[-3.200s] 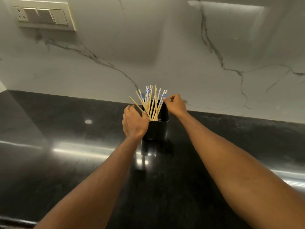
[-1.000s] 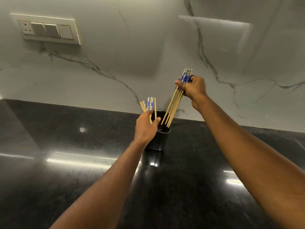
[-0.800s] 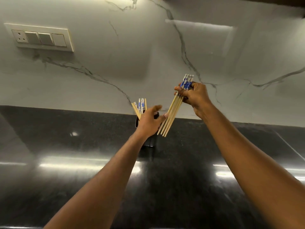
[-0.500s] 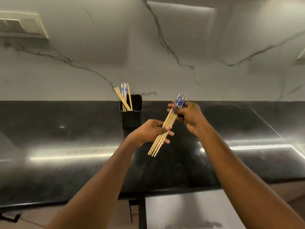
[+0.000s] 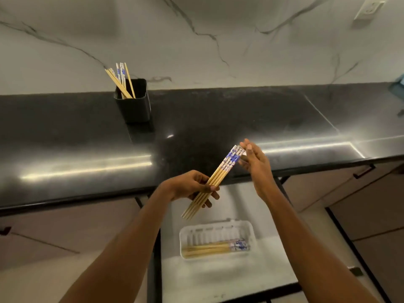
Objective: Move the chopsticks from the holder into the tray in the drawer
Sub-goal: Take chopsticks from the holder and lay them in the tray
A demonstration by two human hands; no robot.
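Note:
A bundle of wooden chopsticks (image 5: pixel 227 164) with blue-and-white patterned tops slants above the open drawer. My left hand (image 5: pixel 189 187) grips the bundle around its lower half. My right hand (image 5: pixel 254 165) is flat with fingers apart, its fingertips against the patterned top ends. The black holder (image 5: pixel 136 106) stands on the counter at the back left with several chopsticks (image 5: pixel 121 80) leaning in it. Below my hands a white tray (image 5: pixel 251 231) lies in the drawer and holds several chopsticks (image 5: pixel 215 248) lying flat.
The black polished counter (image 5: pixel 218 119) runs across the view, with a white marble wall behind. The open drawer (image 5: pixel 223 276) has a pale floor and dark edges. Closed cabinet fronts flank it. A wall socket (image 5: pixel 368 7) sits at the top right.
The bundle came out of the holder in my right hand and moved down toward me. My left hand left the holder and took the bundle; my right hand opened. The drawer and tray are now in view.

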